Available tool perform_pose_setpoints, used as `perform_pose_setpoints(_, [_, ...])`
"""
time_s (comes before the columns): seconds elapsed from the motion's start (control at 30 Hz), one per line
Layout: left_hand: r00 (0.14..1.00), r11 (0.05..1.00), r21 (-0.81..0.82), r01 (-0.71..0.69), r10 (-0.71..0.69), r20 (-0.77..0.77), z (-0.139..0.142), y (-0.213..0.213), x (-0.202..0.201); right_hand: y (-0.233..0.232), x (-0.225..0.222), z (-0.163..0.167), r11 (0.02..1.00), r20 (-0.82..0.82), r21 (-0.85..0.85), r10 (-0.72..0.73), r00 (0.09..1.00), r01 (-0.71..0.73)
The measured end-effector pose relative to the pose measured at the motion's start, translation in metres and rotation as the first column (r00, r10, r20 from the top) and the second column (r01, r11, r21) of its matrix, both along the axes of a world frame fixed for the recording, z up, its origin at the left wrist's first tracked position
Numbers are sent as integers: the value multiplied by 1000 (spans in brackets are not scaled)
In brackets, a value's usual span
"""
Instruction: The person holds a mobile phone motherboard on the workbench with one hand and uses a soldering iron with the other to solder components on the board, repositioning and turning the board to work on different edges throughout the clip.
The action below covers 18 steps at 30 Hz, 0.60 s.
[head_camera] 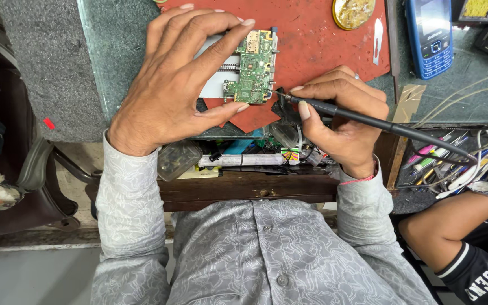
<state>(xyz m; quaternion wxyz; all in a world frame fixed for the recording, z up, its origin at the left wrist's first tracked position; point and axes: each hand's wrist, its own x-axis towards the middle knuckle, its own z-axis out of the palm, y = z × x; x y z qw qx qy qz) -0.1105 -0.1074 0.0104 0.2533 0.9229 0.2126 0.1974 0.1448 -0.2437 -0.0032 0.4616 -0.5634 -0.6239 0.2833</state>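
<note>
Circuit board [253, 68] on red mat [317, 39], blue phone [430, 35] beyond soldering iron [362, 118]

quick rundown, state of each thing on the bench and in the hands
circuit board: bare, clamped in a holder, steadied by left hand
soldering iron: held like a pen in right hand, tip at board edge
blue phone: lying flat, screen dark
round tin: open
</note>
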Motion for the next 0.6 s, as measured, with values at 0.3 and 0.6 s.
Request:
perform_pose_setpoints(0.3, [1000,1000,-5,-2,2,-10,-4,0,-2,1,-1,0,1000,-13,2,-5,1000,5])
perform_pose_setpoints(0.6, [1000,1000,2,1,-1,1,-7,0,-1,0,0,1,1000,-3,-12,-3,1000,3])
